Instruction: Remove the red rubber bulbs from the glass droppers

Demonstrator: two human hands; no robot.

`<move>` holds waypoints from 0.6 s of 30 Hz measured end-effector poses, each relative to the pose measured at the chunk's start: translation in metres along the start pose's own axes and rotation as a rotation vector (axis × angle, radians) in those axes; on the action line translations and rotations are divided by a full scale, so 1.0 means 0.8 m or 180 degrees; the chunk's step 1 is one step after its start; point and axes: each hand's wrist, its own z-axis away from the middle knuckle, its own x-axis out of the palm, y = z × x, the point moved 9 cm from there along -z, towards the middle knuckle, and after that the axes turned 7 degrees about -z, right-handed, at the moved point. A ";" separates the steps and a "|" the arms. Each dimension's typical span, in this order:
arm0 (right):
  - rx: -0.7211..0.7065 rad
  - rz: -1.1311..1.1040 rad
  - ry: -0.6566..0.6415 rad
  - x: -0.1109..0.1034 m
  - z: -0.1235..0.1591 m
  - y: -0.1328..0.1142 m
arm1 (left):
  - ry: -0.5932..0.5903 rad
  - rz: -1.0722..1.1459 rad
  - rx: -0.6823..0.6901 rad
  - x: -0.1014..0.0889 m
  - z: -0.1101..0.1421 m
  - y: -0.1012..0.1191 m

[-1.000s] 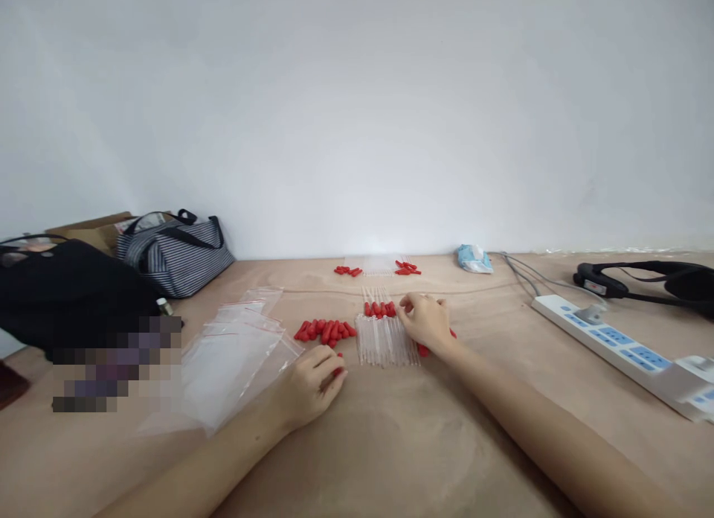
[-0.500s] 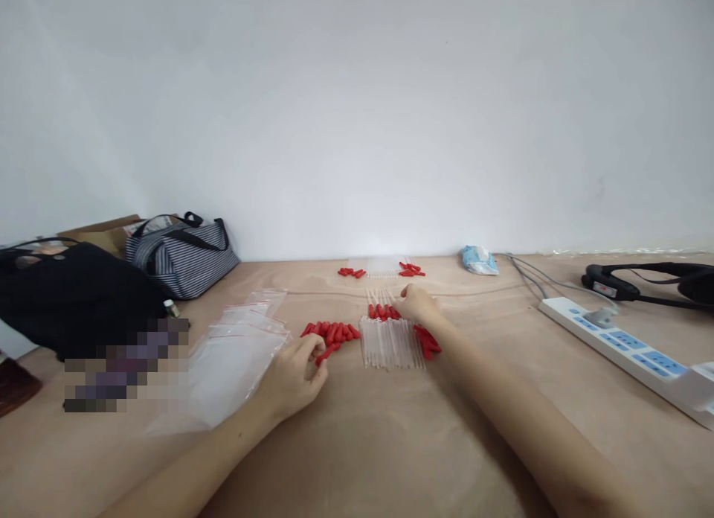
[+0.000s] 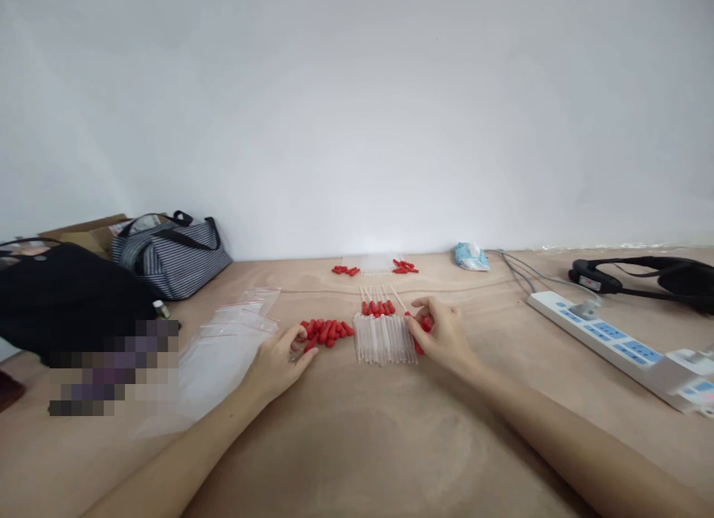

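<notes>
My left hand (image 3: 284,354) is closed with a red rubber bulb (image 3: 311,343) at its fingertips, beside a pile of red bulbs (image 3: 333,332). In my right hand (image 3: 438,328), thumb and fingers curl around the bulb end of a dropper (image 3: 400,300), a slim clear tube that slants up to the left. More red bulbs (image 3: 427,323) show by that palm, partly hidden. Between the hands lies a row of clear tubes (image 3: 384,339) side by side. Just beyond it are several droppers (image 3: 378,307) with red bulbs on their near ends.
Clear zip bags (image 3: 223,354) lie left of my left hand. Further back are another tube row (image 3: 376,263) and small groups of red bulbs (image 3: 404,266). A striped bag (image 3: 175,257), tissue pack (image 3: 471,256), power strip (image 3: 613,347) and black headset (image 3: 641,276) stand around.
My right hand has drawn back and right from the far droppers to the right end of the tube row. One more bulbed dropper shows in the far row. My view has shifted slightly.
</notes>
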 end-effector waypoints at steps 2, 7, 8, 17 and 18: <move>-0.0305 -0.0027 -0.0065 -0.001 0.020 -0.010 | 0.0214 -0.0095 0.0134 -0.014 0.001 0.014; -0.0733 -0.0117 -0.0172 0.007 0.048 -0.031 | -0.0043 0.0462 0.0438 -0.007 0.009 0.074; -0.0793 -0.0114 -0.0174 0.008 0.050 -0.036 | -0.0109 0.0564 0.0491 -0.001 0.011 0.086; -0.1018 -0.0190 -0.0227 0.023 0.061 -0.064 | -0.0601 0.1351 0.0136 0.038 0.004 0.121; -0.1050 -0.0221 -0.0261 0.026 0.063 -0.067 | -0.0627 0.1472 0.0051 0.041 0.003 0.123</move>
